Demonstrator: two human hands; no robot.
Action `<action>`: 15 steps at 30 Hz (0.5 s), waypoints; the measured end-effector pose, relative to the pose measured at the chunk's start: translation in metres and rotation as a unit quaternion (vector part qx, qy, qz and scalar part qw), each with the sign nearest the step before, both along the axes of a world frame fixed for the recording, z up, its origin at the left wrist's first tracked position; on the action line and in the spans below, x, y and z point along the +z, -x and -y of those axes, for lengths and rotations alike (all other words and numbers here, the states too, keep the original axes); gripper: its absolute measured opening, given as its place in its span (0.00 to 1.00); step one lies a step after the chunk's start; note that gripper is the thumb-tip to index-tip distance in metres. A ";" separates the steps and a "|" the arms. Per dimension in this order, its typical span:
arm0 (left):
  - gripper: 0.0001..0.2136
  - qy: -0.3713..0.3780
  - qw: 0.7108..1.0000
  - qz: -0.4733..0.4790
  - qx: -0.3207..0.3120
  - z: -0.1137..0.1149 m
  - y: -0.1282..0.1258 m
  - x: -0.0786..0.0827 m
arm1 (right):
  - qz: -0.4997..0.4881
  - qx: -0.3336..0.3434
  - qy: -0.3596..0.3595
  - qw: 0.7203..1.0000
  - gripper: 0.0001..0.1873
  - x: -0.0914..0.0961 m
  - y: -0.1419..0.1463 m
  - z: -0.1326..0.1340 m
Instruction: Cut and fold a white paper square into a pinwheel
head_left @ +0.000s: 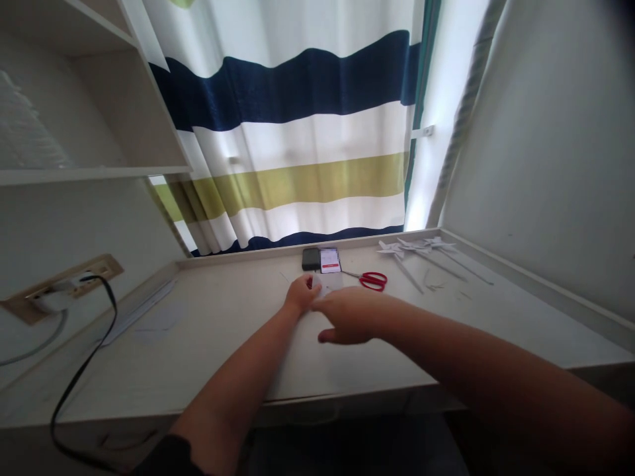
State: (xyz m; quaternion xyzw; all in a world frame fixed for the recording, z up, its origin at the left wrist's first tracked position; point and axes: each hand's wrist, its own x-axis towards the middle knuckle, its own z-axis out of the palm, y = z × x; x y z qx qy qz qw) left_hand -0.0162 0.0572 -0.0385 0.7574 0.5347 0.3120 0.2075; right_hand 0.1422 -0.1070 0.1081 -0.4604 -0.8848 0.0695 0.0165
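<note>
A small piece of white paper (330, 281) lies on the white desk in front of me, with a small dark mark on it. My left hand (299, 295) is closed on the paper's left side, with its fingers partly hidden. Over the near edge of the paper, my right hand (351, 313) reaches in with its fingers stretched out and its thumb apart. Its fingertips come close to my left hand; I cannot tell how firmly they touch the paper. Red-handled scissors (373, 281) rest just right of the paper, their blades pointing left.
Behind the paper are a lit phone (329, 260) and a dark case (311, 259). Paper pinwheels (417, 246) on sticks lie at the back right, near small scraps (434, 287). Paper sheets (157, 320) lie at left. A black cable (85, 370) hangs from the wall socket (64, 288).
</note>
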 end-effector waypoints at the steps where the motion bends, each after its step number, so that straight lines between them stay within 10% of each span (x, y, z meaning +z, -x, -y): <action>1: 0.15 -0.005 1.000 0.002 0.005 0.000 0.000 -0.001 | 0.011 -0.019 0.004 1.000 0.27 -0.010 -0.011 -0.015; 11: 0.18 -0.164 0.981 0.080 0.069 0.025 -0.008 0.020 | -0.011 -0.061 0.032 0.998 0.23 -0.059 -0.059 -0.062; 15: 0.18 -0.219 0.970 0.061 -0.082 0.067 -0.021 0.051 | -0.056 -0.042 0.019 0.997 0.22 -0.052 -0.054 -0.062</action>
